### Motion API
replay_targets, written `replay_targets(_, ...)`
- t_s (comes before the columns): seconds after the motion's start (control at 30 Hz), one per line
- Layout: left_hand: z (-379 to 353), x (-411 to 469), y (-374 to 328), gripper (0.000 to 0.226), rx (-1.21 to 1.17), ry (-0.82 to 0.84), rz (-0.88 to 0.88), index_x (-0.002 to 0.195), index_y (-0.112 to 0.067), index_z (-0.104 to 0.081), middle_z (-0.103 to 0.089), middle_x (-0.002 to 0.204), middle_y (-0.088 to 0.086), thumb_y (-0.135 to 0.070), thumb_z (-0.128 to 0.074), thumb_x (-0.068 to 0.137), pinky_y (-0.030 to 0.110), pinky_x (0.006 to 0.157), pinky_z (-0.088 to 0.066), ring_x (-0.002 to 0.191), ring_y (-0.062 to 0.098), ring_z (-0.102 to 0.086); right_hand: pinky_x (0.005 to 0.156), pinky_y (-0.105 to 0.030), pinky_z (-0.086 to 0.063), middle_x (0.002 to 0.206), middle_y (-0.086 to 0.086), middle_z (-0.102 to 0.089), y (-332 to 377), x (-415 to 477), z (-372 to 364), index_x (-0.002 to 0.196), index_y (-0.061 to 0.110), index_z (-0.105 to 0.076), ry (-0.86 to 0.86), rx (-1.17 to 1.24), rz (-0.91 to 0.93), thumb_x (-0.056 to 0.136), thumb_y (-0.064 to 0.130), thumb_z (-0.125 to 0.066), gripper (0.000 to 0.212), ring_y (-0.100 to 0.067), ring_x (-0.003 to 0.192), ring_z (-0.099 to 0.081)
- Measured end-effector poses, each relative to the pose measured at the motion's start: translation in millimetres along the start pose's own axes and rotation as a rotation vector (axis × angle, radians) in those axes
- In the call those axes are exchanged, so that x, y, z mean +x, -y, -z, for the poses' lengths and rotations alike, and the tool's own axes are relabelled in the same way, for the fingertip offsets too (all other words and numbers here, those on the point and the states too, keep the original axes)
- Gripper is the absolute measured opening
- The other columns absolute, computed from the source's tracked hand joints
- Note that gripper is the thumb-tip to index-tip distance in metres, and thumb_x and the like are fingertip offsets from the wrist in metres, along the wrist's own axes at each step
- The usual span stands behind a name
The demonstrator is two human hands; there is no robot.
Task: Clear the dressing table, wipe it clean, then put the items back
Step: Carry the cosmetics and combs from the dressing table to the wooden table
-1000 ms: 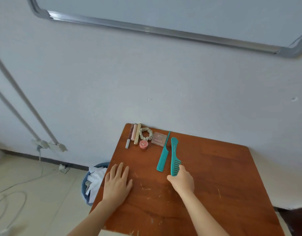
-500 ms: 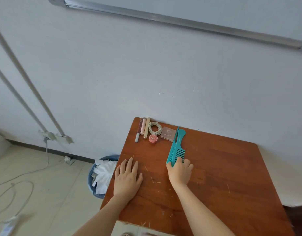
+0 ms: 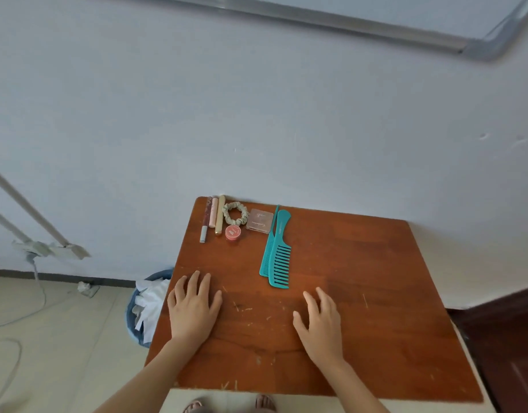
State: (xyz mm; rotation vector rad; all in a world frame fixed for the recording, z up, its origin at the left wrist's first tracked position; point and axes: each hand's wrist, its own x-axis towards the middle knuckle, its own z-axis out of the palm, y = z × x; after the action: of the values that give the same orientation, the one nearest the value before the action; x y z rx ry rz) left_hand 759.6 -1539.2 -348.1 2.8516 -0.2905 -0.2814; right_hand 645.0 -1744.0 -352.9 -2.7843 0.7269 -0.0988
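On the brown wooden dressing table (image 3: 361,278), a row of items lies along the far left edge: three slim cosmetic tubes (image 3: 211,217), a pale green scrunchie (image 3: 235,213), a small red round tin (image 3: 233,232) and a pinkish square compact (image 3: 259,220). A teal wide-tooth comb (image 3: 281,251) lies beside a teal tail comb (image 3: 268,248), touching it. My left hand (image 3: 194,308) rests flat on the table's near left, fingers apart. My right hand (image 3: 320,323) lies flat below the combs, holding nothing.
A blue bin (image 3: 146,305) with white paper stands on the floor left of the table. Grey cables (image 3: 39,281) and slanted poles (image 3: 27,210) are further left. The wall is right behind the table. A dark wooden piece (image 3: 507,338) sits at the right.
My right hand pushed the wide-tooth comb up against the tail comb, let go of it and drew back toward me. My left hand stayed flat.
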Motion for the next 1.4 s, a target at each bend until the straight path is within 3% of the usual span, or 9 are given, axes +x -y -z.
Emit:
replay_targets(0.17,11.5,25.3,-37.1,0.052,0.012,0.078,-0.298,0.142,-0.028,-0.024,-0.018,0.153,-0.001,-0.049,-0.028,0.094,0.043,0.115,-0.008,0.143,0.022,-0.005,0.077,-0.038,-0.053,0.106,-0.012,-0.067,-6.1,-8.4,12.8,0.099,0.013,-0.068,-0.081,-0.107,-0.096,0.079,0.041,-0.04,0.045,-0.028,0.098,-0.064)
replay_targets(0.47,49.8,14.6,-48.5,0.049,-0.01,0.111,-0.958,0.138,-0.021,-0.034,-0.028,0.15,0.003,-0.044,-0.029,0.095,0.043,0.113,-0.016,0.14,0.026,-0.013,0.089,-0.048,-0.045,0.12,-0.019,-0.058,45.0,-111.8,38.0,0.108,0.007,-0.065,-0.276,-0.047,-0.565,0.081,0.033,-0.053,0.039,-0.036,0.113,-0.054)
replay_targets(0.6,53.8,-40.7,-62.9,0.047,-0.097,0.28,-1.187,0.138,-0.021,-0.034,-0.027,0.15,0.0,-0.04,-0.036,0.095,0.044,0.114,-0.015,0.141,0.022,-0.011,0.071,-0.044,-0.053,0.104,-0.016,-0.065,71.0,-192.2,58.9,0.095,0.01,-0.068,-0.421,-0.157,-0.738,0.077,0.038,-0.046,0.04,-0.033,0.094,-0.064)
replay_targets(0.8,70.2,-165.2,-89.7,0.07,-0.174,0.352,-1.586,0.138,-0.015,-0.035,-0.03,0.148,0.003,-0.056,-0.016,0.084,0.04,0.113,-0.015,0.139,0.024,-0.015,0.063,-0.037,-0.054,0.099,-0.012,-0.067,86.5,-334.2,78.0,0.096,0.014,-0.066,-0.43,-0.303,-0.968,0.076,0.042,-0.04,0.043,-0.028,0.088,-0.066)
replay_targets(0.9,66.1,-229.9,-85.3,0.056,-0.173,0.412,-1.714,0.137,-0.011,-0.036,-0.033,0.146,0.008,-0.043,-0.032,0.092,0.041,0.112,-0.017,0.138,0.027,-0.02,0.06,-0.035,-0.055,0.096,-0.011,-0.068,99.9,-414.9,74.6,0.094,0.015,-0.065,-0.433,-0.365,-1.081,0.074,0.043,-0.039,0.043,-0.027,0.083,-0.067)
replay_targets(0.97,60.9,-276.9,-79.4,0.064,-0.156,0.444,-1.804,0.132,-0.01,-0.044,-0.041,0.141,0.011,-0.048,-0.024,0.085,0.045,0.109,-0.025,0.134,0.032,-0.031,0.058,-0.033,-0.054,0.094,-0.01,-0.068,112.1,-469.1,74.4,0.095,0.017,-0.062,-0.447,-0.391,-1.17,0.073,0.044,-0.039,0.041,-0.025,0.08,-0.068)
replay_targets(1.07,48.6,-355.3,-63.8,0.062,-0.138,0.52,-1.907,0.112,-0.004,-0.061,-0.06,0.12,0.017,-0.044,-0.028,0.078,0.053,0.09,-0.043,0.113,0.041,-0.053,0.056,-0.033,-0.054,0.092,-0.009,-0.069,134.1,-552.7,75.1,0.092,0.017,-0.064,-0.448,-0.45,-1.291,0.071,0.043,-0.047,0.038,-0.025,0.077,-0.068)
replay_targets(1.27,43.3,-503.2,-13.2,0.061,-0.243,0.595,-2.017,0.112,-0.006,-0.061,-0.061,0.118,0.014,-0.044,-0.027,0.077,0.048,0.087,-0.043,0.113,0.036,-0.052,0.058,-0.033,-0.054,0.095,-0.01,-0.068,171.6,-720.1,79.0,0.096,0.016,-0.064,-0.463,-0.581,-1.369,0.071,0.041,-0.053,0.037,-0.026,0.082,-0.067)
replay_targets(1.4,39.7,-566.5,5.4,0.047,-0.301,0.601,-2.024,0.104,-0.01,-0.059,-0.065,0.105,0.013,-0.039,-0.033,0.077,0.047,0.077,-0.047,0.103,0.033,-0.054,0.063,-0.041,-0.053,0.099,-0.016,-0.066,179.9,-796.9,86.8,0.1,0.009,-0.064,-0.558,-0.548,-1.416,0.068,0.028,-0.072,0.038,-0.034,0.087,-0.066)
